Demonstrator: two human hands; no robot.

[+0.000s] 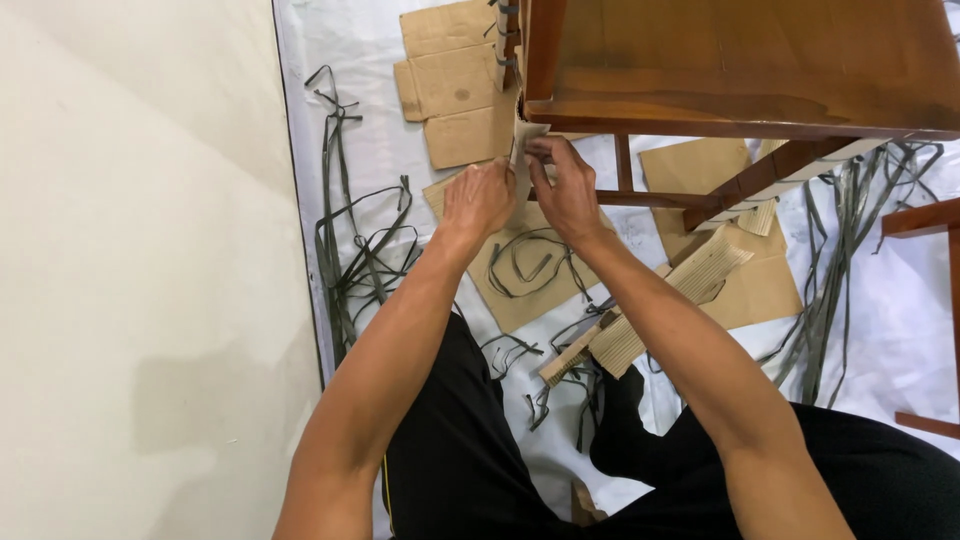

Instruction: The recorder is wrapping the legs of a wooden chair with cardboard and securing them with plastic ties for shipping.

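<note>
Cardboard wrap point(522, 150) pinched, left hand point(478, 200), right hand point(568, 192)

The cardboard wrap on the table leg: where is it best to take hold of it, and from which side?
Probably at the loose pale edge of the cardboard wrap, just under the wooden table corner. It stands off the leg there, and both the left hand and right hand pinch it from the person's side, below.

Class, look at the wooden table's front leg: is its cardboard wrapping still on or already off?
Still on: cardboard wrapping covers the leg, gripped by left hand and right hand.
</note>
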